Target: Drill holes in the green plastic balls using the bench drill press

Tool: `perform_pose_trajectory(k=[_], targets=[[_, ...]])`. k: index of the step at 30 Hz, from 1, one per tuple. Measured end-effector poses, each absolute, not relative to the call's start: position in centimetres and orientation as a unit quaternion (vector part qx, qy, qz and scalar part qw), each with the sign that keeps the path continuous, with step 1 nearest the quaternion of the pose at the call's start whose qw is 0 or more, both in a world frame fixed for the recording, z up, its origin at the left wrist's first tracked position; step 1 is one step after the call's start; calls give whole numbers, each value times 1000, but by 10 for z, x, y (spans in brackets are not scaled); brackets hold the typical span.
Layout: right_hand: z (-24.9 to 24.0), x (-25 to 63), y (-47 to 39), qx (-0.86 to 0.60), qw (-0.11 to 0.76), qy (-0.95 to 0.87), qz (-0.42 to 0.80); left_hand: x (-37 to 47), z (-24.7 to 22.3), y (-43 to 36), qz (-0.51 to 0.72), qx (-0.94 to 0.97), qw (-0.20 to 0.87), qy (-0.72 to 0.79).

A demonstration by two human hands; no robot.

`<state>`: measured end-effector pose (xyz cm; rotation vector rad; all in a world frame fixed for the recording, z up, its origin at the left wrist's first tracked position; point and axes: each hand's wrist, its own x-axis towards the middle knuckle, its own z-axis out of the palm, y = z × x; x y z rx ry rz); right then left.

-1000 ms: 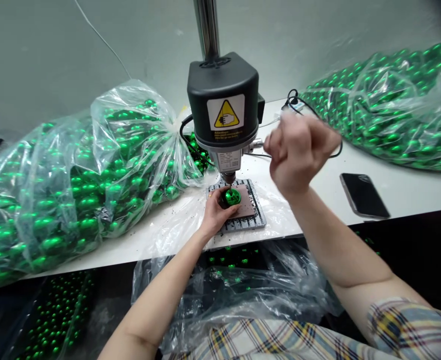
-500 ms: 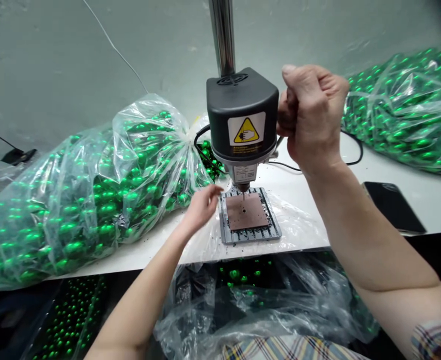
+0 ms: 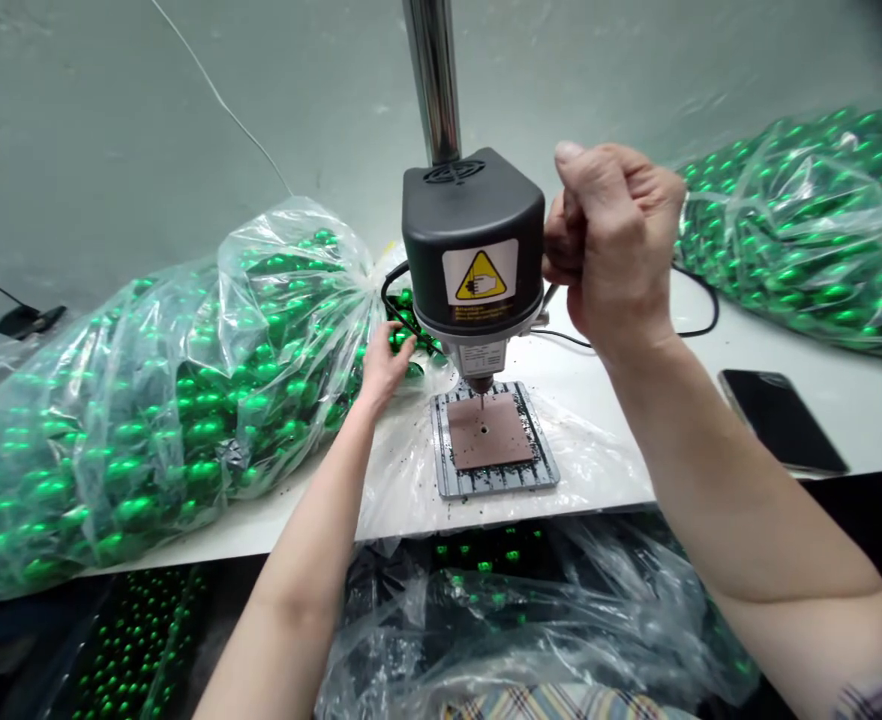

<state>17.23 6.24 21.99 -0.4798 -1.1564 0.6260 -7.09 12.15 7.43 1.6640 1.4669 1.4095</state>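
Observation:
My right hand point(image 3: 621, 240) is wrapped round the feed handle at the side of a small black drill press point(image 3: 475, 225); the grip itself is mostly hidden by my fingers. Thumb and fingers apart, my left hand point(image 3: 387, 368) is at loose shiny green balls point(image 3: 402, 335) left of the drill head; whether it touches one I cannot tell. The drill bit point(image 3: 482, 402) points down above a brown square plate point(image 3: 490, 445) with a small hole. That plate lies on the slotted grey base point(image 3: 497, 483), which is strewn with dark crumbs.
A large clear bag of green balls point(image 3: 156, 400) fills the left of the white table point(image 3: 606, 400). Another such bag point(image 3: 816, 230) lies at the right, with a black phone point(image 3: 782, 420) in front. Plastic sheeting point(image 3: 471, 630) hangs over my lap, with several balls showing.
My left hand has moved from beside the drill base up and left to the loose green balls, its fingers spreading. My right hand stays on the handle. The view has shifted slightly.

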Motion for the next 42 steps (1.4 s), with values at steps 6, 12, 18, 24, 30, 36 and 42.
perform_pose_trajectory(k=[6,12,18,24,30,36,42], targets=[[222,170,61,-213,780,-508,298,-75,85,37,563,370,593,442],[220,173,66,-211,771,-529,287,-48,68,3,509,274,695,428],[219,176,67,-203,759,-545,292,-37,67,-4,506,201,735,405],[224,172,59,-221,765,-517,315,-29,65,-12,519,309,654,455],[226,171,56,-220,764,-516,319,-28,51,-5,551,331,615,457],[226,171,57,-206,774,-509,315,-20,34,3,560,397,548,478],[226,172,57,-222,762,-527,303,-11,20,7,541,472,536,444]])
